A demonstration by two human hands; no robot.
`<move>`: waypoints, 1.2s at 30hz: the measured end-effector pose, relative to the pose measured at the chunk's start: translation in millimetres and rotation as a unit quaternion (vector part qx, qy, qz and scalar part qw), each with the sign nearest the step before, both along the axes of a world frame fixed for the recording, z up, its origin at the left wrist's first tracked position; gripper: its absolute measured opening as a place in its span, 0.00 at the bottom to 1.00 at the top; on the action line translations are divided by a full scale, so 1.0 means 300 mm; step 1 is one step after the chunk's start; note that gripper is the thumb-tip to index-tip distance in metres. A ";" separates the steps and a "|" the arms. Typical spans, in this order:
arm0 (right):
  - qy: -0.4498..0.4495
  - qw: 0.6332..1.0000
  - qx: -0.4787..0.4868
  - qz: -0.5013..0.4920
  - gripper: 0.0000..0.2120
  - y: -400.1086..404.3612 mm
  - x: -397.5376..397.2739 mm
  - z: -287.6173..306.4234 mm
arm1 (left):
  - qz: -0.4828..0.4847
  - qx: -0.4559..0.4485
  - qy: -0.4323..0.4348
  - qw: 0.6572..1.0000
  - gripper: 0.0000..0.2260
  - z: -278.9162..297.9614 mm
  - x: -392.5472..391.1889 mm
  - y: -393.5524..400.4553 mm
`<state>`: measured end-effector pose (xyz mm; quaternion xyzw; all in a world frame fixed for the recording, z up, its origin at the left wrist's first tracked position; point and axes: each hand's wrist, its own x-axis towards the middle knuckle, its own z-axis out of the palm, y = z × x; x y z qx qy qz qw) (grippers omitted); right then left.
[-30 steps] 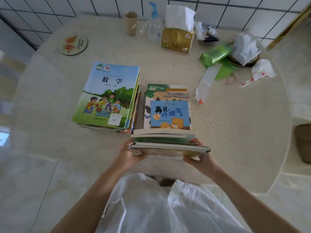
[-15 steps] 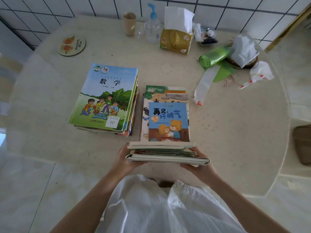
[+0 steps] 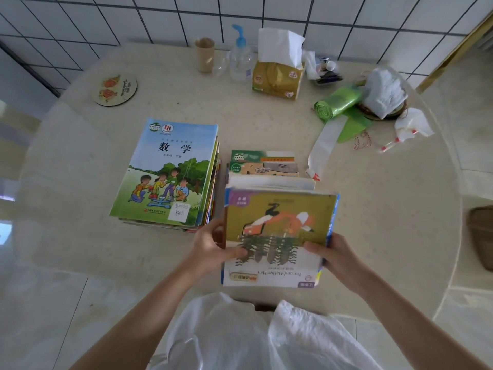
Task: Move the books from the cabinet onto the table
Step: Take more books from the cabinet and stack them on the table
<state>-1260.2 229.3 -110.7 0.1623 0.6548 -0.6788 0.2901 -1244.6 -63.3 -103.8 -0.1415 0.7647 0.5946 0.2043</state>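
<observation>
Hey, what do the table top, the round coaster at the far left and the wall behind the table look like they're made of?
Table top: looks like polished stone or a stone-look composite, cream with fine speckles and a soft sheen.
Round coaster: probably cork or board, matte tan rim under a printed face; hard to be sure.
Wall: glazed white ceramic tile, going by the dark grout grid and slight gloss.

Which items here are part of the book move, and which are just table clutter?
Job:
- held books, left hand, right hand
- maths pile
- second pile
- table

Clutter:
- tissue box
- pump bottle
- cup
- coaster
- green bag roll
</observation>
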 end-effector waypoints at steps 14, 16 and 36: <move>-0.080 0.995 0.020 -0.055 0.14 -0.088 -0.350 -0.009 | 0.213 0.055 -0.155 0.963 0.13 0.008 -0.250 0.096; -0.095 0.993 0.029 -0.058 0.15 -0.098 -0.359 -0.026 | 0.227 0.052 -0.166 0.958 0.12 -0.003 -0.250 0.106; -0.078 0.986 0.146 -0.023 0.15 -0.151 -0.369 -0.042 | 0.150 -0.092 -0.140 0.974 0.14 -0.001 -0.232 0.121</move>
